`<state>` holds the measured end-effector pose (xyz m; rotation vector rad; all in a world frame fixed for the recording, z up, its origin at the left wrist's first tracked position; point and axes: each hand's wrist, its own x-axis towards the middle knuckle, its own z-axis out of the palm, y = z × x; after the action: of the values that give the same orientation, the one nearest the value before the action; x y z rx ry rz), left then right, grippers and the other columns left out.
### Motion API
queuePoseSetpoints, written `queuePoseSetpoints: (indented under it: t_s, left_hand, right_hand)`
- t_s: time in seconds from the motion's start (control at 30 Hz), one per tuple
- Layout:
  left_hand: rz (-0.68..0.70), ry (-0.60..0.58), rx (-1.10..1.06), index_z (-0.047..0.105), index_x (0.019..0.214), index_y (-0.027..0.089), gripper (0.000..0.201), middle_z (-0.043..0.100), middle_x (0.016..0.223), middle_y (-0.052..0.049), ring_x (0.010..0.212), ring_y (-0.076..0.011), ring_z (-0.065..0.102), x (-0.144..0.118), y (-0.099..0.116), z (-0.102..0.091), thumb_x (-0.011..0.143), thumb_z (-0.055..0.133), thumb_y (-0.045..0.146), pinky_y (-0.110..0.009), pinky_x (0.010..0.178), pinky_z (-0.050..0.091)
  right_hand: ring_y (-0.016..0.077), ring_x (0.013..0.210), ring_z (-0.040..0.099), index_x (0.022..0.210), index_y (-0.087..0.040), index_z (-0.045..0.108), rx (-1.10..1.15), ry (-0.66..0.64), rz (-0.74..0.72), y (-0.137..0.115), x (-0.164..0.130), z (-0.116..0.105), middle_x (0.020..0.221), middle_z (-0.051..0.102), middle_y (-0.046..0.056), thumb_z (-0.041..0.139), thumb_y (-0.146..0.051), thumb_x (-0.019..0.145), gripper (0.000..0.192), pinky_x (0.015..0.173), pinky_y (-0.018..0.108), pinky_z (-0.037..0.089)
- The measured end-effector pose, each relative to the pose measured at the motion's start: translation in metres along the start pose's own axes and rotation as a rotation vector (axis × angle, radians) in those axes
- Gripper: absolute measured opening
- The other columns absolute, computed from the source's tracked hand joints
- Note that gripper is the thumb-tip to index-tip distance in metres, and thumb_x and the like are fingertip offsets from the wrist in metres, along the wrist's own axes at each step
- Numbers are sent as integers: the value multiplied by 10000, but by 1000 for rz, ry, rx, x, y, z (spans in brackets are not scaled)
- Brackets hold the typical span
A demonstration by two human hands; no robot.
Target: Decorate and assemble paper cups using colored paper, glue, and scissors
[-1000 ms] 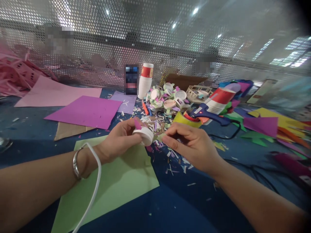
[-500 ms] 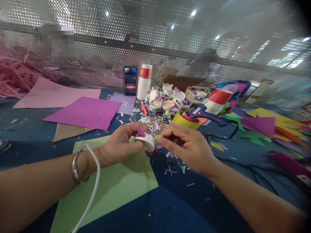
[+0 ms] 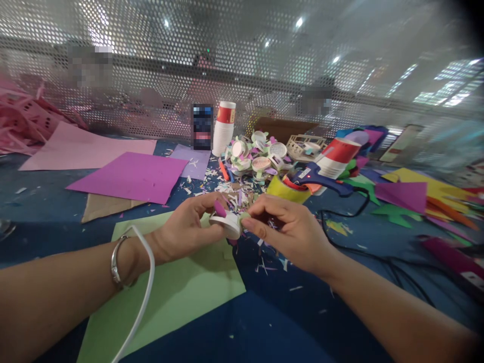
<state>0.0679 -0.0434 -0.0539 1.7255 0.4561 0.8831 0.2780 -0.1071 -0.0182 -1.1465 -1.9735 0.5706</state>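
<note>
My right hand [image 3: 291, 232] has closed in, pinching a green petal [image 3: 244, 218] against the white cap [image 3: 227, 224] that my left hand [image 3: 187, 227] grips steady.

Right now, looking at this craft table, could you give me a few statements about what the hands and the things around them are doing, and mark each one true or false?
1. The left hand holds a small white round cap with a purple paper petal on it. True.
2. The right hand is gripping the blue glue gun. False: the glue gun lies on the table beyond the hands; the right hand pinches a pale green piece at the cap's edge.
3. A light green paper sheet lies under the left hand. True.
4. The stack of paper cups has tipped over. False: it stands upright near the perforated screen.
5. The left wrist wears a silver bracelet. True.
</note>
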Motion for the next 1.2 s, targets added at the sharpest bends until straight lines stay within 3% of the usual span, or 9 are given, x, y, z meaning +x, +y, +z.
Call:
queuePoseSetpoints:
  t_s: [0.4, 0.67, 1.2]
  left_hand:
    - [41, 75, 204, 601, 741, 184, 80, 631, 825, -44, 777, -178, 564, 0, 4, 2, 734, 679, 200, -316, 727, 443]
    - [50, 63, 274, 578, 748, 191, 69, 584, 778, -18, 725, -160, 514, -1, 3, 0, 737, 645, 202, -306, 688, 407]
    - [40, 10, 196, 559, 762, 189, 75, 611, 798, -19, 744, -168, 574, 0, 1, 0, 745, 625, 156, -327, 712, 454]
  right_hand:
    - [120, 679, 515, 819, -194, 659, 5, -15, 6, 1, 0, 0, 750, 569, -2, 638, -298, 952, 171, 615, 266, 412]
    - [122, 686, 510, 816, -183, 644, -4, -28, 8, 3, 1, 0, 752, 556, -3, 621, -298, 958, 184, 629, 273, 403]
    - [117, 707, 508, 831, -190, 651, 18, -62, 56, 5, 1, -2, 772, 555, -12, 614, -335, 973, 207, 630, 270, 389]
